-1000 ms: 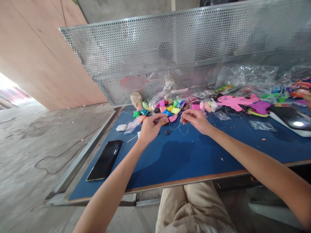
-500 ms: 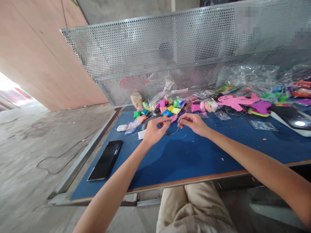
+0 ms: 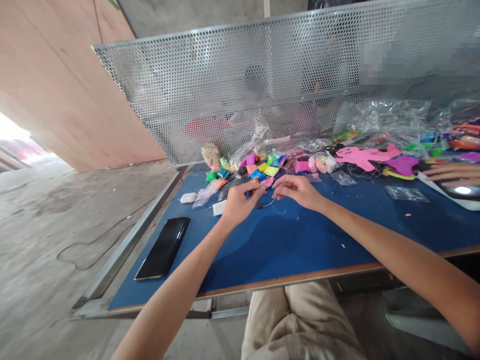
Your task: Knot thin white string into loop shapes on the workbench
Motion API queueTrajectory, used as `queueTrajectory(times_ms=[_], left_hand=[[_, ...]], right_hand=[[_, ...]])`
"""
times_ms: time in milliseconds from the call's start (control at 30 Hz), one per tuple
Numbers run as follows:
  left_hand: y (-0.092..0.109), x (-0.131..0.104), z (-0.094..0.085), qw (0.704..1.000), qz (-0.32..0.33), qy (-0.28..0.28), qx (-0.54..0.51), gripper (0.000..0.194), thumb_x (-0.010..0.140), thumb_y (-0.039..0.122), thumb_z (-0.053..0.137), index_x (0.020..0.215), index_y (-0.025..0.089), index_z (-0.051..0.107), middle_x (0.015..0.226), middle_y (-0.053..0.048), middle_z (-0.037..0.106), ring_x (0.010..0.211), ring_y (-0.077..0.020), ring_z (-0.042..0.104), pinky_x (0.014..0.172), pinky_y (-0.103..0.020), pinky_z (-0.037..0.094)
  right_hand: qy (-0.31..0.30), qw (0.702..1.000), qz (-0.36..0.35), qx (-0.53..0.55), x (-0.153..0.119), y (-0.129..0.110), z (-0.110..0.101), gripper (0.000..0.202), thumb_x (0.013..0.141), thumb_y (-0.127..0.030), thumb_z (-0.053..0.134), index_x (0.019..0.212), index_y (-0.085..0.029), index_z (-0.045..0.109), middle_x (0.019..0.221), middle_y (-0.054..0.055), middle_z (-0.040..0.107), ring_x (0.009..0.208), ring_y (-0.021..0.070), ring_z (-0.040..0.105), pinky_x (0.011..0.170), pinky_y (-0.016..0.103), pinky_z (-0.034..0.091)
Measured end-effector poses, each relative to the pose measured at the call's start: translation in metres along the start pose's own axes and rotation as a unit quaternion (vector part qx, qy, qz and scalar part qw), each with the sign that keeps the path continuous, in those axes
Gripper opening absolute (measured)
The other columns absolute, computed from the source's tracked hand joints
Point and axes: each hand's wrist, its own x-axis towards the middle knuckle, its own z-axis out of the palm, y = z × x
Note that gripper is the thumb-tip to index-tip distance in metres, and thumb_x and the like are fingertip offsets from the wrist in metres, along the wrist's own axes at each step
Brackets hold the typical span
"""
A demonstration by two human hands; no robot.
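My left hand (image 3: 242, 202) is closed in a pinch over the blue table, with one end of a thin, pale string (image 3: 286, 176) at its fingertips. Facing it, my right hand (image 3: 296, 191) pinches the same string, which curves up in a loop above the fingers and trails below between the two hands. A small pink piece (image 3: 267, 182) shows at the left fingertips; whether it is held or lies behind them I cannot tell. Just past the hands lies a heap of small coloured packets (image 3: 271, 171). A white block (image 3: 219, 207) is beside my left wrist.
A black phone (image 3: 162, 248) and a white earbud case (image 3: 188, 198) lie on the blue table (image 3: 300, 250) at left. Further right are a pink figure (image 3: 362, 157), clear bags (image 3: 407, 194) and another person's hand (image 3: 455, 172) over a dark-topped device. A perforated metal panel (image 3: 225, 80) stands behind.
My hands stay nearly in place, the right fingers shifting slightly left and the string's loop changing shape. Another person's hand has come in over the device at the right edge.
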Motion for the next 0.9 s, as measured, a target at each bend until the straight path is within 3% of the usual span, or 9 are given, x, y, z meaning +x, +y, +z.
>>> queueTrajectory(times_ms=[233, 467, 733, 900], left_hand=[[0.005, -0.001, 0.004, 0.999, 0.016, 0.010, 0.032, 0.029, 0.094, 0.042, 0.057, 0.099, 0.021, 0.078, 0.087, -0.002, 0.077, 0.068, -0.0150, 0.062, 0.062, -0.027, 0.045], [0.006, -0.001, 0.005, 1.000, 0.009, 0.004, 0.002, 0.032, 0.095, 0.043, 0.056, 0.097, 0.019, 0.076, 0.089, -0.004, 0.076, 0.075, -0.0164, 0.065, 0.066, -0.027, 0.046], [0.010, -0.001, 0.005, 0.999, 0.019, -0.026, -0.019, 0.030, 0.095, 0.042, 0.057, 0.091, 0.020, 0.075, 0.088, -0.002, 0.075, 0.071, -0.0138, 0.061, 0.066, -0.026, 0.044], [0.010, -0.002, 0.005, 1.000, 0.013, -0.022, -0.016, 0.032, 0.095, 0.044, 0.056, 0.089, 0.019, 0.075, 0.085, -0.002, 0.075, 0.068, -0.0137, 0.059, 0.064, -0.026, 0.043]], right_hand=[[0.042, 0.998, -0.015, -0.034, 0.000, -0.004, 0.006, 0.022, 0.091, -0.036, 0.066, 0.106, -0.020, 0.071, 0.074, 0.000, 0.069, 0.071, 0.0150, 0.067, 0.070, 0.028, 0.054], [0.021, 0.997, 0.000, 0.069, 0.001, 0.004, 0.013, 0.022, 0.094, -0.041, 0.062, 0.092, -0.019, 0.067, 0.084, 0.003, 0.071, 0.081, 0.0188, 0.071, 0.078, 0.034, 0.058], [0.036, 0.997, -0.016, 0.066, 0.001, 0.004, 0.014, 0.019, 0.092, -0.039, 0.065, 0.092, -0.020, 0.067, 0.062, -0.003, 0.060, 0.063, 0.0145, 0.064, 0.069, 0.031, 0.057], [0.032, 0.994, 0.004, 0.109, 0.001, 0.008, 0.015, 0.021, 0.089, -0.040, 0.069, 0.091, -0.019, 0.068, 0.063, -0.004, 0.056, 0.057, 0.0129, 0.057, 0.063, 0.033, 0.060]])
